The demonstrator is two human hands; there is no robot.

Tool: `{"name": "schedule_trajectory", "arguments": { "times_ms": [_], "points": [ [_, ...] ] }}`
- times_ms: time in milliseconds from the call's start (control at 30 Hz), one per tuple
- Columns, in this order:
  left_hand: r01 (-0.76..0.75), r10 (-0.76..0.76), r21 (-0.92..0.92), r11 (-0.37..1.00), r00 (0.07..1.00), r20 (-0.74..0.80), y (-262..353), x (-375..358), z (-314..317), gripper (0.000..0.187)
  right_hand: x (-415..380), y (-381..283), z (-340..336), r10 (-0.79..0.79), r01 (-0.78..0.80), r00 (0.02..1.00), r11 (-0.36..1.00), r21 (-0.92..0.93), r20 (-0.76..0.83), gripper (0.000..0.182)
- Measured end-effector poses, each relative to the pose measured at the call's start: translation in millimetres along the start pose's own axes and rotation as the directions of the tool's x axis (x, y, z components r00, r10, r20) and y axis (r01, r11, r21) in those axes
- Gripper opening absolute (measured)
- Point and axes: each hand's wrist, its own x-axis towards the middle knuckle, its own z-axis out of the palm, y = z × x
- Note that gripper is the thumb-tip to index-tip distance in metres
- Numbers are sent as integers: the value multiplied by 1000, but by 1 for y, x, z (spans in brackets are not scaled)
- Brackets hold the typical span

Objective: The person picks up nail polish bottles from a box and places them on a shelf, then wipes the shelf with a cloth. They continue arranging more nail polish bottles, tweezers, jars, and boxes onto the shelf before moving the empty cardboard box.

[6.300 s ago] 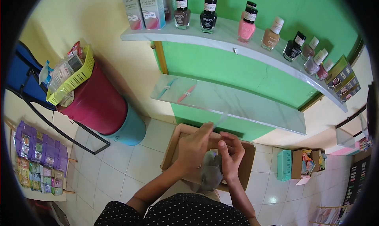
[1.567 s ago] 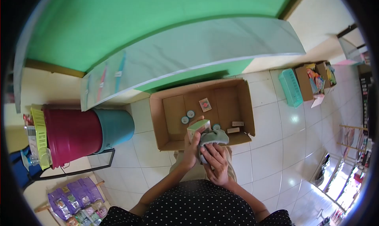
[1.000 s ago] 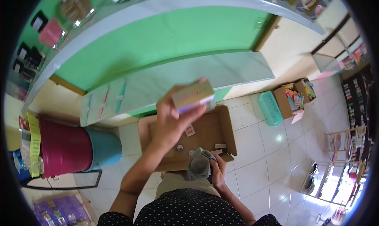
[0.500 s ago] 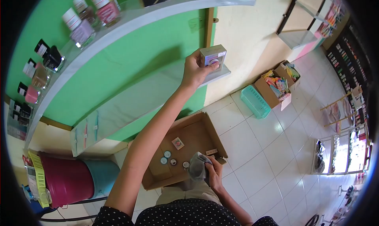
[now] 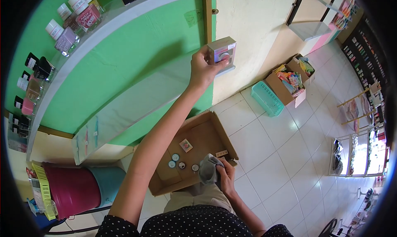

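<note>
My left hand (image 5: 202, 69) is stretched forward with its fingers closed around a small silvery box (image 5: 223, 51) with a clear window, near the end of the lower shelf (image 5: 144, 88). Close to my body, my right hand (image 5: 226, 175) grips a crumpled grey cloth (image 5: 209, 168). Below the cloth stands a shallow cardboard box (image 5: 200, 131). Inside it are several small round containers, one of them a blue-lidded pot (image 5: 175, 157), plus a small square packet (image 5: 186, 145) and a little flat carton (image 5: 221, 153).
Nail polish bottles (image 5: 89, 17) line the curved upper shelf (image 5: 124, 14) at the left. Maroon (image 5: 70, 191) and teal (image 5: 105, 187) bins stand at lower left. A green plastic basket (image 5: 266, 98) and cardboard boxes (image 5: 279, 86) with colourful packets sit on the tiled floor (image 5: 269, 150).
The view has shifted slightly, so the upper shelf sits higher and further left. My left hand still holds the silvery box, now a little higher in view; my right hand keeps the cloth.
</note>
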Motion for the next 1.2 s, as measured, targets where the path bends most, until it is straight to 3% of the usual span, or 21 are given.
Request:
{"name": "schedule_trajectory", "arguments": {
  "times_ms": [67,300,367,400,467,533,600,667,733,767,833,867,900,933,967,1000,1033,1067,1133,1200],
  "points": [
    [-17,19,97,995,1000,-20,-6,1,0,29,1,1,0,11,-11,1000,1000,12,-4,26],
    [-30,30,20,999,999,12,-4,-5,-4,38,4,-1,-3,5,-5,1000,1000,-15,-19,26],
    [-290,339,342,894,936,-92,1,-14,-14,48,5,-9,-2,33,-33,998,999,6,-53,26],
    [-282,331,345,895,939,-93,13,-24,-21,48,5,-11,-1,46,-44,995,999,29,-93,27],
    [-391,478,521,758,878,-36,40,-61,-32,53,4,-8,-7,67,-59,995,993,104,-75,28],
    [-364,392,538,760,918,66,37,-116,-38,48,5,-14,-8,48,-46,998,998,43,-50,31],
    [-313,213,527,790,946,243,18,-179,-42,47,4,-7,-10,150,-148,989,987,64,-15,30],
    [-97,-51,592,800,972,229,-14,-232,-49,45,3,8,-16,157,-157,988,987,-21,-13,31],
    [258,-334,502,825,940,67,-72,-288,-65,40,-2,35,-27,274,-276,960,961,-23,-54,26],
    [268,-354,513,816,932,75,-103,-306,-78,40,-2,47,-32,323,-325,944,945,-21,-67,24],
    [420,-569,652,631,822,21,-150,-349,-109,41,-19,75,-34,413,-414,906,910,5,-87,21],
    [417,-574,657,628,819,29,-177,-361,-124,41,-20,92,-36,348,-355,934,927,-118,-77,22],
    [486,-654,687,540,756,-21,-199,-377,-141,44,-25,105,-37,295,-300,954,924,-237,-58,23],
    [549,-729,711,439,680,-75,-217,-396,-159,47,-34,111,-35,318,-325,946,918,-227,-66,23],
    [547,-732,713,438,678,-71,-244,-405,-176,47,-33,112,-33,262,-254,964,877,-408,-38,22],
    [534,-774,791,298,620,-128,-263,-421,-192,51,-39,111,-31,228,-184,974,799,-573,4,21],
    [504,-801,849,156,567,-190,-273,-427,-201,54,-43,109,-28,300,-255,954,754,-605,-28,20],
    [508,-802,848,154,566,-194,-287,-428,-208,54,-44,111,-26,302,-254,953,753,-607,-24,20],
    [551,-830,829,-94,417,-371,-302,-423,-213,59,-49,117,-25,74,-11,996,703,-712,58,23],
    [571,-832,814,-107,397,-387,-317,-424,-211,60,-57,123,-27,120,-21,989,678,-735,83,24]
  ]
}}
